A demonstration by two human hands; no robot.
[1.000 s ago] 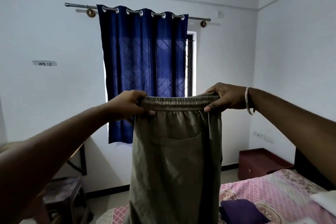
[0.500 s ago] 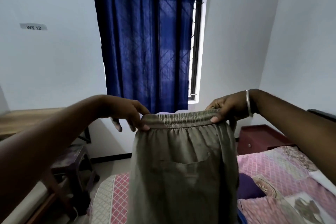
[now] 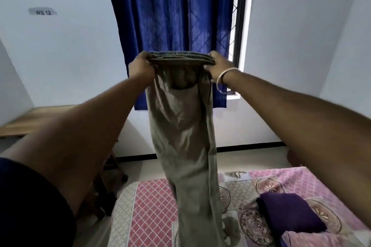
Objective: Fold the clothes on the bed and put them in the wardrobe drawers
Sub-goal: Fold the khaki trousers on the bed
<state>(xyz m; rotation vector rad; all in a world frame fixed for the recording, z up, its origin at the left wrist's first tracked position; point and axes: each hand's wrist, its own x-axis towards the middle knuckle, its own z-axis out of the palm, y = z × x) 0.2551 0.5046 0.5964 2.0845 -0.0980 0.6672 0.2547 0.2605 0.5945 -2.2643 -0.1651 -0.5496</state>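
1. The left hand point(image 3: 140, 67) grips the left end of the olive trousers' point(image 3: 186, 130) elastic waistband; the right hand point(image 3: 217, 65) grips the right end.
2. The trousers hang from both hands, their legs reaching down over the bed point(image 3: 152, 206) near its foot edge.
3. A folded purple garment point(image 3: 289, 212) lies on the bed's right side.
4. A blue curtain point(image 3: 172, 16) hangs behind.

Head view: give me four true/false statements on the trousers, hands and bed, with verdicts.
1. Both hands grip the trousers by the waistband. True: left hand, right hand.
2. The trousers lie flat on the bed. False: they hang from the hands.
3. A purple garment lies on the bed. True.
4. The curtain is red. False: it is blue.
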